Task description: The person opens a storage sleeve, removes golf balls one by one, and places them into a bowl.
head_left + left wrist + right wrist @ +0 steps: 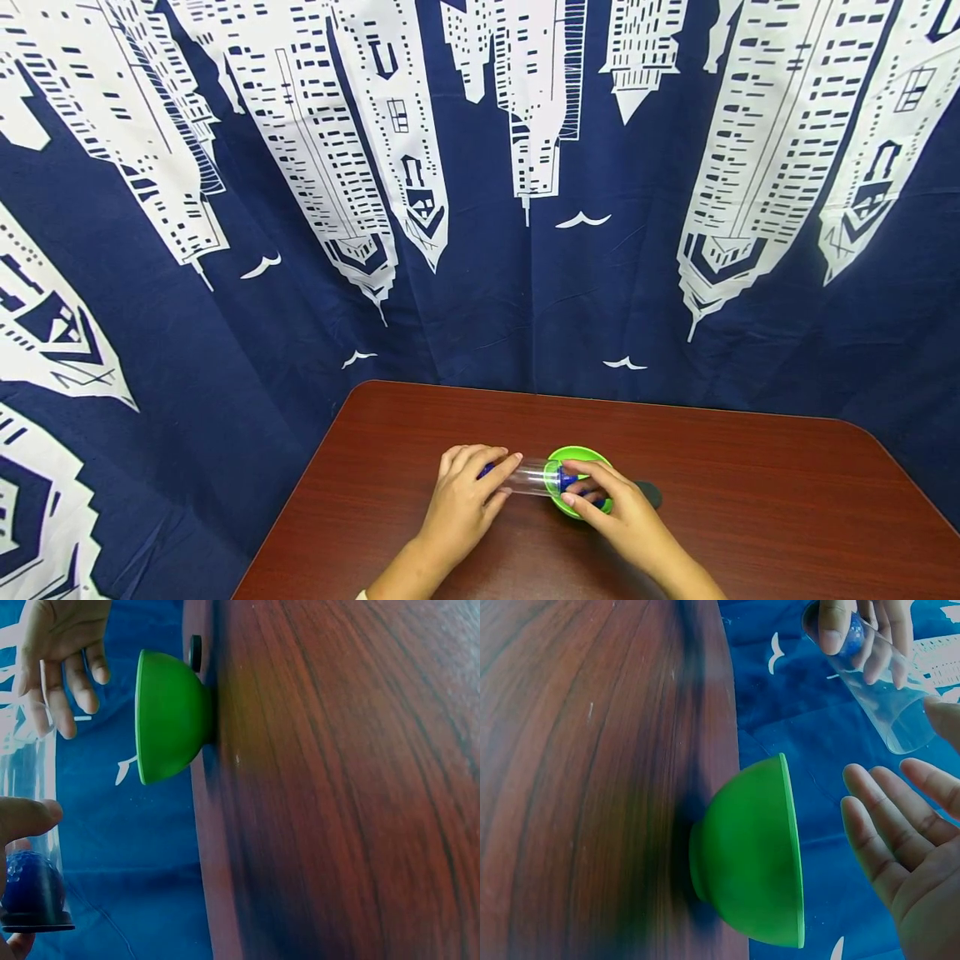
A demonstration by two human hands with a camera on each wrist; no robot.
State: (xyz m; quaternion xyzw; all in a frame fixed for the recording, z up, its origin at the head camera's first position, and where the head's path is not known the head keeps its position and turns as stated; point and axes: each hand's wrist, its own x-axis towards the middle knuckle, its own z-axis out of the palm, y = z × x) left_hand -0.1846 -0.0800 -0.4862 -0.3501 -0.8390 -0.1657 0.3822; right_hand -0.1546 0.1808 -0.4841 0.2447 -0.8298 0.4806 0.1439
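Observation:
My left hand (467,492) grips a clear tube (531,477) by its capped end, holding it sideways. A textured blue ball (31,885) sits inside at that end, against a dark cap (37,922). The tube's other end reaches over a green bowl (751,859) standing on the table. My right hand (611,504) hovers above the bowl by the tube's open end, its fingers spread and loosely bent, thumb close to the rim. Blue shapes (567,480) show between its fingers over the bowl in the head view; the fingers partly hide them.
A dark round disc (649,494) lies on the table just right of the bowl. The reddish-brown wooden table (765,500) has rounded far corners. Behind it hangs a navy curtain (480,333) printed with white upside-down buildings and birds.

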